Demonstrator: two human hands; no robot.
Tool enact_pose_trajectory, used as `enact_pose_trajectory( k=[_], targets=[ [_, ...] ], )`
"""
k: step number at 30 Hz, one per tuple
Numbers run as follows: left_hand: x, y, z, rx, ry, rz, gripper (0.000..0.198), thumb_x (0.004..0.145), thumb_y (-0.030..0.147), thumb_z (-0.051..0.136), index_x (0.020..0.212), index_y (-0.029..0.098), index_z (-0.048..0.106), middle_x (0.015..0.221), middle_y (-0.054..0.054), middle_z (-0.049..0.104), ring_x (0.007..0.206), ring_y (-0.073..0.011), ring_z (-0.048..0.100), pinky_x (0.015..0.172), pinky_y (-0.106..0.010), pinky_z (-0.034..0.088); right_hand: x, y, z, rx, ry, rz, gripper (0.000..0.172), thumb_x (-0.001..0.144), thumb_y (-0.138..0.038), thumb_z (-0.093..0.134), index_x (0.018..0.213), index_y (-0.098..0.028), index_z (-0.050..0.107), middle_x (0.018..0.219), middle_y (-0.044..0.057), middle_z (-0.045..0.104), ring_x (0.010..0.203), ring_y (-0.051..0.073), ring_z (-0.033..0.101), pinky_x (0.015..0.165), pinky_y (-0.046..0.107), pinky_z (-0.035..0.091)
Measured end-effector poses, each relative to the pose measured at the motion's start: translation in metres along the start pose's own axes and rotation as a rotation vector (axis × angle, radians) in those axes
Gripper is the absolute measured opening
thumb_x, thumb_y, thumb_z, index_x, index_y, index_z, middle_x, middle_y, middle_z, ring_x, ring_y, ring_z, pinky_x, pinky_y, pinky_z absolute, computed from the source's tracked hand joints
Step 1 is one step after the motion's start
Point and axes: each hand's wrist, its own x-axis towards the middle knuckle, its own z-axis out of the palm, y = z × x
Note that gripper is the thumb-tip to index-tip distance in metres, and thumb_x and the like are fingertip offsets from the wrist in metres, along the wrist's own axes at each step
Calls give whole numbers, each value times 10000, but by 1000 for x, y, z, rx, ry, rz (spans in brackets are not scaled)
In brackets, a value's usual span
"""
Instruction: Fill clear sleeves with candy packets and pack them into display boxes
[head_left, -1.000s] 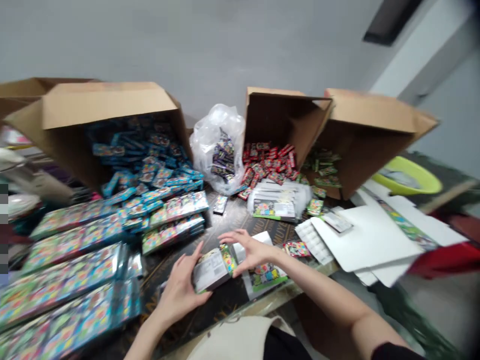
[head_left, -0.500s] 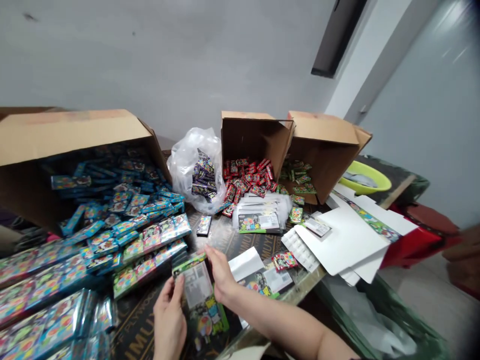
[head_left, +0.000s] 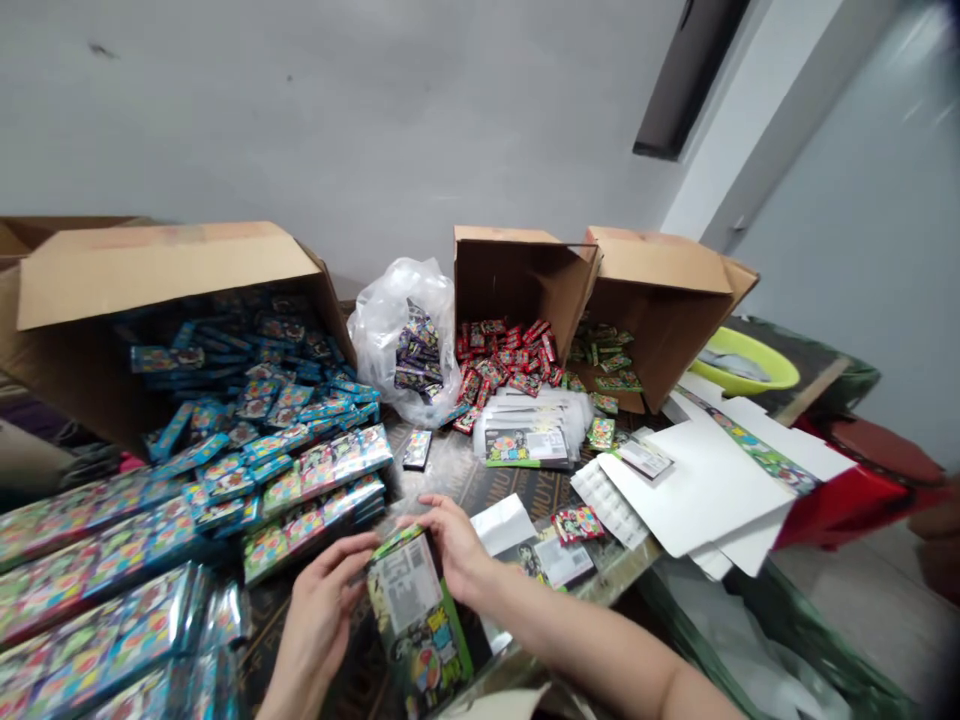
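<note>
Both hands hold a clear plastic pouch with a colourful printed card (head_left: 416, 620) low in the middle of the view. My left hand (head_left: 319, 610) grips its left edge, fingers curled over the top corner. My right hand (head_left: 450, 545) pinches the pouch's top right edge. Just to the right, on the dark table (head_left: 465, 475), lie another printed pouch (head_left: 551, 560) and a small red packet (head_left: 576, 522).
A tipped cardboard box (head_left: 150, 270) spills blue packets at left. Long colourful strips (head_left: 112, 560) cover the left of the table. Behind are a clear bag (head_left: 397, 330), two tipped boxes (head_left: 517, 275) with red and green packets, white cards (head_left: 697, 480) and a yellow-green bowl (head_left: 742, 360).
The pouch has been turned from lying crosswise to upright and drawn nearer to me. My left hand moved up onto its top left corner. The view tilted and steadied.
</note>
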Motion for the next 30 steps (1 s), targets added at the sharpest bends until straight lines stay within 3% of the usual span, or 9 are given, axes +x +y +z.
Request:
enact_pose_trajectory(
  k=[5, 8, 12, 16, 19, 25, 30],
  targets=[
    [-7, 8, 0, 284, -124, 245, 126, 566, 202, 679, 658, 117, 667, 657, -33, 664, 616, -140, 577, 602, -229, 428, 4, -11, -3, -173, -74, 49, 139, 494, -102, 523, 620, -157, 546, 601, -2, 637, 578, 154, 565, 615, 293, 433],
    [-12, 7, 2, 336, -151, 289, 166, 620, 279, 672, 623, 113, 664, 595, -20, 642, 574, -129, 553, 576, -228, 409, 1, -13, -9, -211, -128, 37, 92, 503, -86, 543, 553, -152, 581, 653, 15, 661, 624, 154, 569, 641, 278, 427],
    [-13, 6, 1, 314, -135, 272, 194, 589, 286, 717, 627, 104, 659, 577, -18, 636, 540, -116, 541, 568, -232, 409, -6, -15, -19, -382, -228, -176, 94, 629, -189, 598, 656, -148, 678, 746, 47, 681, 714, 169, 586, 686, 277, 425],
    [-16, 6, 0, 282, -188, 292, 219, 622, 279, 701, 764, 113, 685, 684, -37, 666, 624, -134, 579, 630, -248, 437, -10, -15, -23, -569, -213, -276, 177, 672, -319, 664, 674, -145, 694, 683, 42, 673, 646, 148, 573, 640, 262, 423],
    [-20, 8, -2, 332, -229, 407, 209, 687, 285, 649, 818, 131, 699, 778, -56, 668, 730, -159, 597, 696, -267, 450, -13, -18, -23, -661, -244, -319, 213, 681, -354, 669, 737, -151, 699, 720, 37, 679, 656, 144, 577, 646, 263, 432],
    [-34, 16, -15, 576, -320, 696, 188, 763, 189, 528, 824, 165, 705, 843, -82, 663, 800, -175, 608, 729, -302, 474, -24, -28, -29, -772, -418, -366, 262, 757, -386, 594, 906, -197, 696, 900, 54, 687, 880, 196, 602, 822, 337, 439],
    [-47, 17, -21, 852, -425, 921, 173, 755, 224, 539, 769, 179, 705, 925, -95, 663, 812, -177, 601, 741, -308, 475, -30, -33, -30, -881, -443, -469, 165, 746, -333, 616, 724, -207, 720, 873, 59, 690, 827, 207, 621, 770, 344, 470]
  ],
)
